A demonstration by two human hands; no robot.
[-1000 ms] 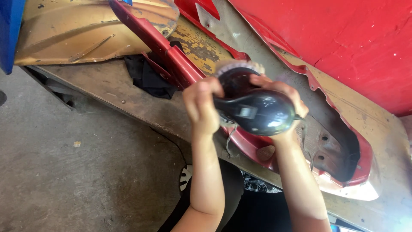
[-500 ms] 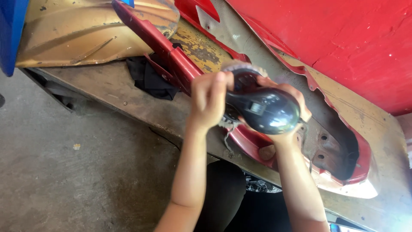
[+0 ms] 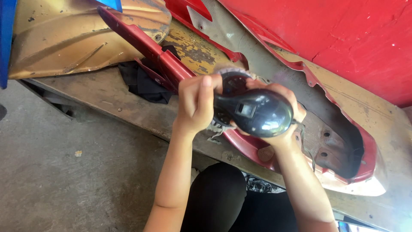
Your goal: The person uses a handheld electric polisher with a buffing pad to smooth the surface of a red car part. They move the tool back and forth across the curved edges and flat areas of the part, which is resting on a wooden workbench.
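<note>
On the surface (image 3: 107, 92), a body panel (image 3: 343, 150) lies along the near edge at right; another panel (image 3: 77, 38) rests at the left end.

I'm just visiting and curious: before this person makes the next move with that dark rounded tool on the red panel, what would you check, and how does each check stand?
1. Right hand grips the dark rounded tool from beneath: ok.
2. Left hand steadies the tool's front end, fingers curled beside the sanding pad: ok, though close to the pad.
3. Pad meets the red panel: cannot tell, the contact is hidden behind the tool.
4. Red panel rests on the wooden bench: ok; any clamping cannot be seen.
5. Black cloth under the panel lies clear of the pad: ok.
6. Cord hangs by the right wrist: cannot tell whether it snags.
</note>
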